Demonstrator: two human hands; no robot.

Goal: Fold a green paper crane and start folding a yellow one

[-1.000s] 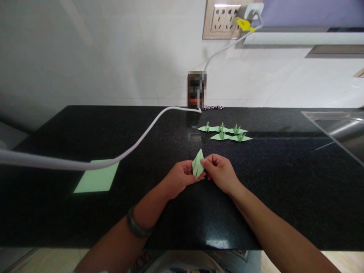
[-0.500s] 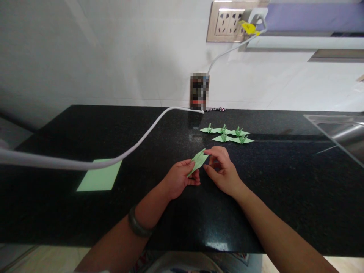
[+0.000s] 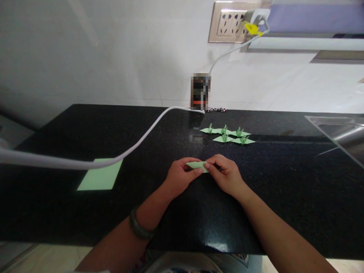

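Between my two hands is a small folded piece of light green paper (image 3: 196, 165), pointed at its left end. My left hand (image 3: 179, 177) pinches it from the left, the thumb lying along its lower edge. From the right, my right hand (image 3: 226, 174) grips the other end between thumb and fingers, which hide that part. Beyond my hands, several folded green paper cranes (image 3: 224, 138) stand in two rows on the black counter (image 3: 148, 159). A stack or sheet of square green paper (image 3: 99, 178) lies flat to the left.
A white cable (image 3: 148, 132) arches across the left side, above the green square. At the wall stands a blurred-out phone-like object (image 3: 200, 91), with a beaded strand (image 3: 217, 110) beside it. A charger is plugged into the wall socket (image 3: 227, 22). A metal sink (image 3: 341, 132) lies at the right.
The folded paper has turned from a steep slant to nearly level. My right hand has come down and closed on its right end, beside my left thumb.
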